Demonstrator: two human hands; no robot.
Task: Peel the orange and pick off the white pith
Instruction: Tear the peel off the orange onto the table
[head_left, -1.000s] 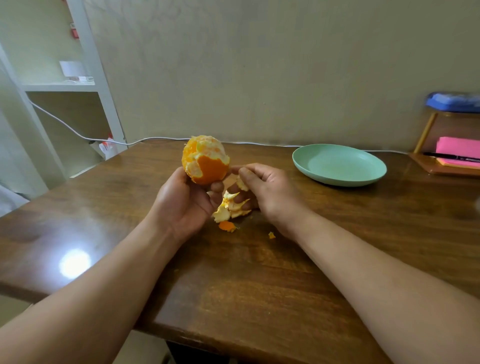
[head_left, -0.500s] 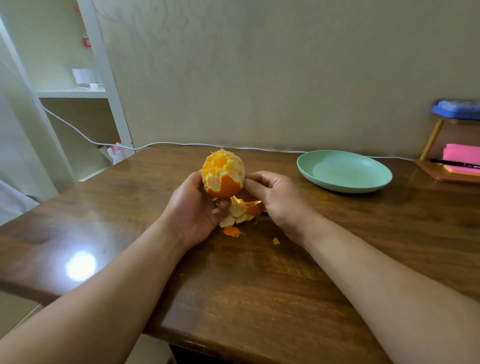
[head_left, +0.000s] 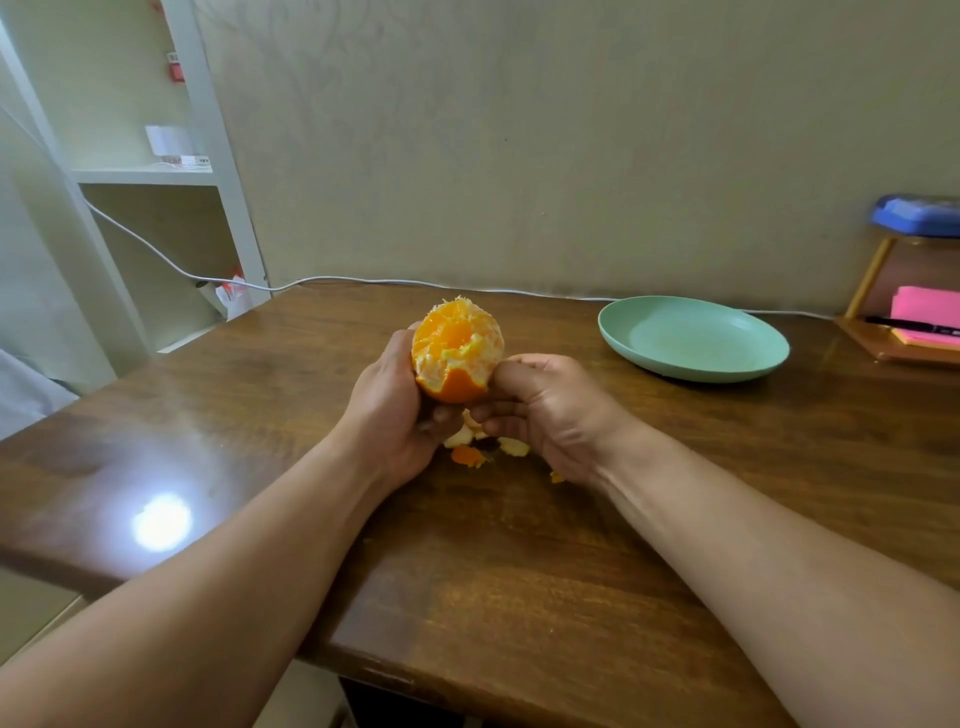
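Since a moment ago the right hand (head_left: 545, 410) has come up off the peel scraps (head_left: 467, 456) to the one orange (head_left: 457, 353), now turned so its bared, pithy top shows and a cap of rind remains only at the bottom. Nearest, four scraps lie on the wooden table (head_left: 519, 597) beneath the two hands; just above, the left hand (head_left: 389, 410) wraps the fruit's left side while the right, fingers curled in, digs its thumb into the right side at the rind's ragged edge. Farther right sits one green plate (head_left: 693, 338), and one white cable (head_left: 363, 282) runs along the far wall.
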